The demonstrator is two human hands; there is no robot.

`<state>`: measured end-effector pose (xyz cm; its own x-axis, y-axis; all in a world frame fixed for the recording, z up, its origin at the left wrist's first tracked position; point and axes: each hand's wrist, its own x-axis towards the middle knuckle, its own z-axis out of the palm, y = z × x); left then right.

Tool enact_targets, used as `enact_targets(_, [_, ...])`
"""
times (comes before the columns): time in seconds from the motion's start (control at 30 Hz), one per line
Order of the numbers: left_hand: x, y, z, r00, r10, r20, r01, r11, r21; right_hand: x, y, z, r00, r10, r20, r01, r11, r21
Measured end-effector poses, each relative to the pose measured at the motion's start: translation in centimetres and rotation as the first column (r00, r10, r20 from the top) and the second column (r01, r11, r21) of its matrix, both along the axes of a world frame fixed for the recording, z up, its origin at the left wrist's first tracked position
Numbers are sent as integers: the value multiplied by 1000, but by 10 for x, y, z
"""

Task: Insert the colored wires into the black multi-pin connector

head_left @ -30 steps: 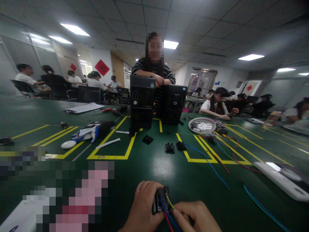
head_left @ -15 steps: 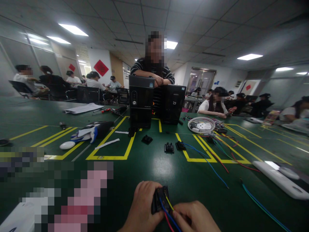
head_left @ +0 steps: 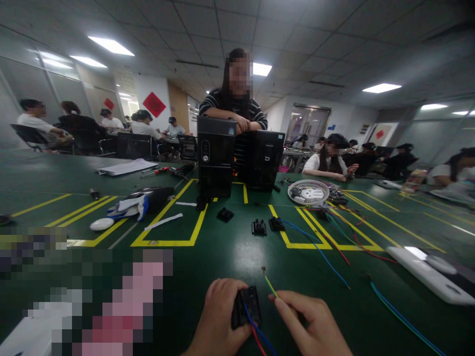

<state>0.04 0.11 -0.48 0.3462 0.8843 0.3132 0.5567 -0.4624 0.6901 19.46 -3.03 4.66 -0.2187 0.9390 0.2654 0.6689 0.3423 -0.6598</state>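
Black plastic part (head_left: 249, 302) gripped in left hand (head_left: 221, 314); yellow-green wire (head_left: 270, 285) pinched in right hand (head_left: 308, 316), metal tip (head_left: 263, 269) held apart from part.

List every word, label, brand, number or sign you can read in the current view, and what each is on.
None reads clearly.
Computer tower on the left: small front lettering and corner sticker, too small to read.
Computer tower on the right: pale emblem and corner sticker, too blurred.
Red diamond sign on the wall: dark marking, illegible.
Black part in the left hand: no text discernible.
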Motion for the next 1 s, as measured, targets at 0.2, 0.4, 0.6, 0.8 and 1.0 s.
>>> enact_targets(0.2, [1, 2, 3, 1000, 1, 9, -1, 1000, -16, 1, 5, -5, 1000, 6, 6, -5, 1000, -22])
enact_targets(0.4, [1, 5, -1, 1000, -8, -21, 8, 1000, 2, 20, 19, 6, 998, -59, 21, 59, 998, 9])
enact_targets(0.6, [1, 11, -8, 999, -7, -36, 7, 1000, -17, 45, 65, 43, 933, -265, 244, 243, 963, 117])
enact_targets(0.8, [-1, 16, -18, 999, -24, -27, 24, 1000, -15, 42, 130, 45, 888, -282, 364, 267, 959, 91])
enact_targets(1.0, [-3, 18, -24, 999, -24, -29, 23, 1000, -21, 31, 171, 21, 847, -265, 461, 307, 952, -15])
